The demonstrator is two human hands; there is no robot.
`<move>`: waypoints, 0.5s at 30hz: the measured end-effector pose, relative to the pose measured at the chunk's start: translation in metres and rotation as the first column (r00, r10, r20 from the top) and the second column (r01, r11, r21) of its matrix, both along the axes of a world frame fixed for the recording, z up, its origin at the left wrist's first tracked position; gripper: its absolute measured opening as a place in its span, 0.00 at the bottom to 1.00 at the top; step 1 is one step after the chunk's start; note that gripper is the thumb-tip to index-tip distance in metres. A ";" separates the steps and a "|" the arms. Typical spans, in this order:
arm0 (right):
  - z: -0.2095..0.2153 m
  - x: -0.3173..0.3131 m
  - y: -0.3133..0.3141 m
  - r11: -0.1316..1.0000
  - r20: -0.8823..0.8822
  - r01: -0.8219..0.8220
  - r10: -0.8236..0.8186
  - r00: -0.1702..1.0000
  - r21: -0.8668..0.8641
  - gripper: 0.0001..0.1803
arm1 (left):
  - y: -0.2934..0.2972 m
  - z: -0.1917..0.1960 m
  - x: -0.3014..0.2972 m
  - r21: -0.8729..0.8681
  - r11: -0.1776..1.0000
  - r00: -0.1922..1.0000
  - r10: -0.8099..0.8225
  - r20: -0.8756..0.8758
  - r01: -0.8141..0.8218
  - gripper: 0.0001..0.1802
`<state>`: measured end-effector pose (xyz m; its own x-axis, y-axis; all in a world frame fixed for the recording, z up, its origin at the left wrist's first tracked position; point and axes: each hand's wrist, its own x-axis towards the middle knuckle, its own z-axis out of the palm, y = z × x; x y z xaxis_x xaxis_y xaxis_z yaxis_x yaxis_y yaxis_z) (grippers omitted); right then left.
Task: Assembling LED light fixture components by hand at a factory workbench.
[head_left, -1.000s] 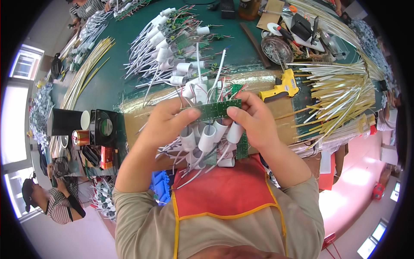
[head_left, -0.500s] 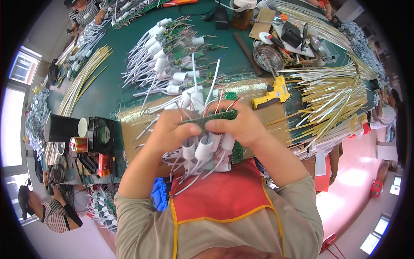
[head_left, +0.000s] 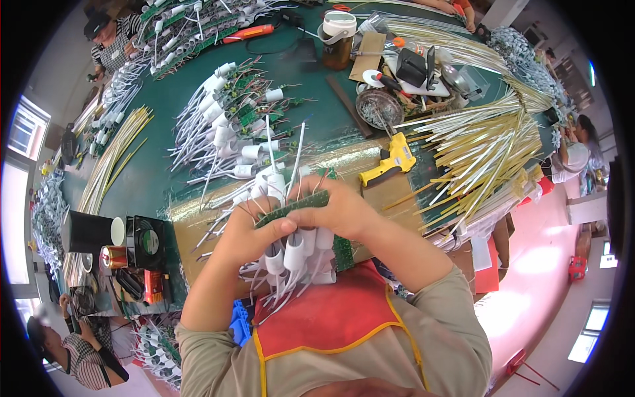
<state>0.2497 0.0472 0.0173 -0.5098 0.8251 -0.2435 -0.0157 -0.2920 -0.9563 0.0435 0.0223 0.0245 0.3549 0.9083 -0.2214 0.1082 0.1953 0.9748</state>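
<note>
A green circuit board strip [head_left: 294, 206] is held between my two hands close to the front of my red apron. My left hand [head_left: 243, 228] grips its left end, thumb pressed on the near face. At the right end, my right hand [head_left: 340, 208] is closed on the same strip, its thumb lying along the near face. White cylinders [head_left: 295, 250] with white wires hang below the strip; thin reddish wires stick up above it. Behind my hands, a heap of white cylinders with wires and small green boards [head_left: 225, 126] covers the table. My far fingers are partly hidden by the strip.
A yellow pistol-shaped tool [head_left: 395, 157] lies right of my hands, by a pile of yellow and white strips [head_left: 483, 149]. A metal bowl [head_left: 378, 109] and a lidded jar [head_left: 337, 43] stand farther back. Black boxes [head_left: 145, 241] sit at left. Other people work around the table.
The view has shifted, so the table's things appear farther left and lower. Both hands still grip the strip, which now slants more, its right end higher.
</note>
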 end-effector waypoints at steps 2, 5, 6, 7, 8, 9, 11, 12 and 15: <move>0.003 0.001 -0.001 0.996 -0.045 -0.057 0.054 0.998 -0.068 0.17 | -0.003 0.002 0.002 -0.033 0.999 0.991 -0.015 0.130 0.019 0.14; -0.010 0.003 0.002 0.987 -0.157 -0.156 0.148 0.976 -0.042 0.16 | 0.001 -0.017 0.002 0.147 0.978 0.937 -0.184 0.297 0.146 0.14; -0.014 0.003 0.004 0.985 -0.215 -0.163 0.146 0.966 -0.063 0.16 | 0.004 -0.022 -0.002 0.203 0.960 0.924 -0.247 0.290 0.193 0.13; -0.019 0.001 0.007 0.980 -0.273 -0.177 0.147 0.951 -0.088 0.16 | 0.003 -0.022 -0.002 0.134 0.981 0.943 -0.175 0.284 0.142 0.13; -0.021 -0.001 0.009 0.975 -0.331 -0.192 0.146 0.932 -0.112 0.17 | 0.003 -0.022 -0.003 0.064 0.994 0.957 -0.103 0.273 0.089 0.12; -0.020 -0.001 0.010 0.993 -0.206 -0.106 0.092 0.974 -0.055 0.17 | 0.003 -0.020 -0.004 -0.007 0.999 0.966 -0.031 0.256 0.034 0.12; -0.012 -0.007 0.008 0.997 0.035 0.016 -0.019 0.999 0.078 0.19 | 0.003 -0.016 0.000 -0.031 0.993 0.975 0.120 0.188 -0.116 0.13; -0.007 -0.006 0.005 0.979 0.147 0.072 -0.101 0.984 0.193 0.21 | 0.004 -0.011 0.002 -0.024 0.992 0.979 0.124 0.162 -0.122 0.13; -0.013 -0.007 0.005 0.957 0.167 0.078 -0.128 0.978 0.280 0.22 | 0.001 0.000 0.002 -0.051 0.990 0.984 0.133 0.117 -0.128 0.14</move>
<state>0.2424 0.0517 0.0047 -0.3865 0.9184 -0.0845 0.1487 -0.0284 -0.9885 0.0459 0.0237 0.0250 0.2600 0.9393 -0.2239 -0.0384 0.2417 0.9696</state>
